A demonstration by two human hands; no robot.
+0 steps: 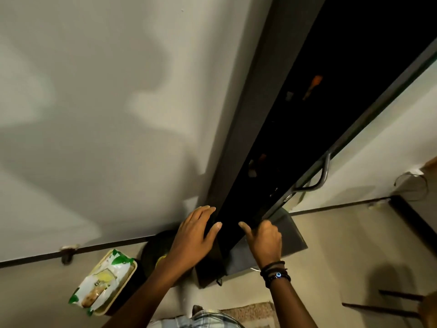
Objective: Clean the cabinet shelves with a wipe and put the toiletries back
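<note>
Head view, nearest first: a checked garment (pixel 208 319) shows at the bottom edge, and two bare forearms reach up from it. Beaded and corded bracelets (pixel 275 273) circle the right wrist. Low on the left lies the pack of wipes (pixel 104 282), a soft white packet printed with green leaves and a yellow patch. It rests slantwise in a pale tray (pixel 131 274). Just beside the tray, partly hidden by the left forearm, sits a dark round object (pixel 156 247) that I cannot identify.

Farther up, the left grip (pixel 194 233) lies flat against the cabinet (pixel 246 129). Its fingers are straight and spread on the side panel, and the thumb rests on the front edge. The right grip (pixel 264 237) is at the lower end of the door (pixel 378 106), with the fingers curled round its edge and the thumb stuck out towards the dark opening.

The cabinet is tall, narrow and dark grey-brown, and it stands open against a cream wall (pixel 106 91). Its inside is almost black, so the shelves cannot be made out. A few small pale and reddish items (pixel 254 166) show low inside, and an orange item (pixel 313 86) higher up, all too dim to name. A bent metal handle (pixel 322 174) sits on the door.
</note>
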